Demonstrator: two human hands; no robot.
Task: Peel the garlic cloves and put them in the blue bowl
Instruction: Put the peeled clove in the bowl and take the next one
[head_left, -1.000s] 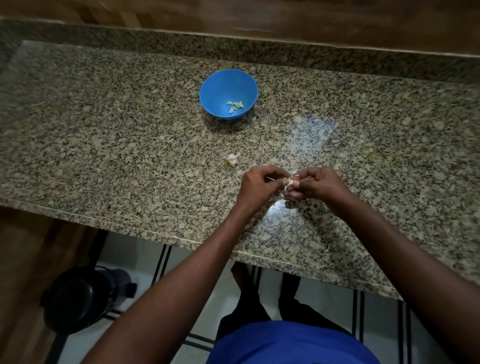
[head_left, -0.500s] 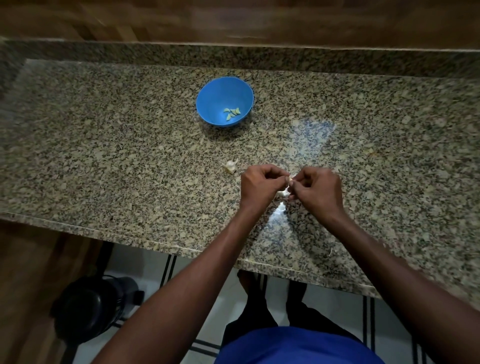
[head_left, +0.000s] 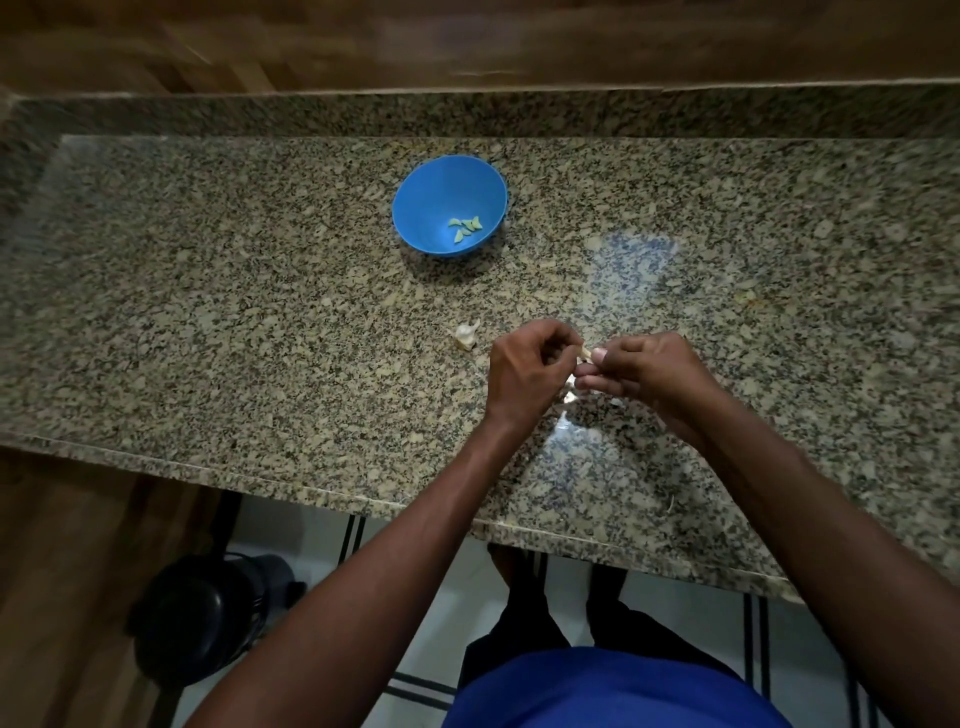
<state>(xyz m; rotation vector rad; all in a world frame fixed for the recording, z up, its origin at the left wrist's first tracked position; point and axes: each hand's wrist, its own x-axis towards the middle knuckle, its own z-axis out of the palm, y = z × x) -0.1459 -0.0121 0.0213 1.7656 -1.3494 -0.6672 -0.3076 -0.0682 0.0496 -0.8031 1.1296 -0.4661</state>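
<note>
A blue bowl (head_left: 426, 187) stands on the granite counter (head_left: 234, 322) toward the back, with several peeled cloves (head_left: 465, 228) lying in its bottom. Closer to me, my left hand (head_left: 530, 371) and my right hand (head_left: 649, 374) meet fingertip to fingertip, both pinching a small garlic clove (head_left: 586, 354), of which only a pale tip shows between the fingers. An unpeeled piece of garlic (head_left: 466, 335) lies on the counter just left of my left hand. Bits of papery skin (head_left: 569, 397) rest on the counter under my hands.
The counter's front edge (head_left: 363, 501) runs diagonally below my forearms. A raised granite backsplash (head_left: 467, 111) and a wooden wall close off the back. A black bin (head_left: 202, 618) stands on the tiled floor at lower left.
My hands stay together on the clove, with the fingers shifting slightly as they work on it. The view has tilted a little, so the bowl and counter sit lower in the frame.
</note>
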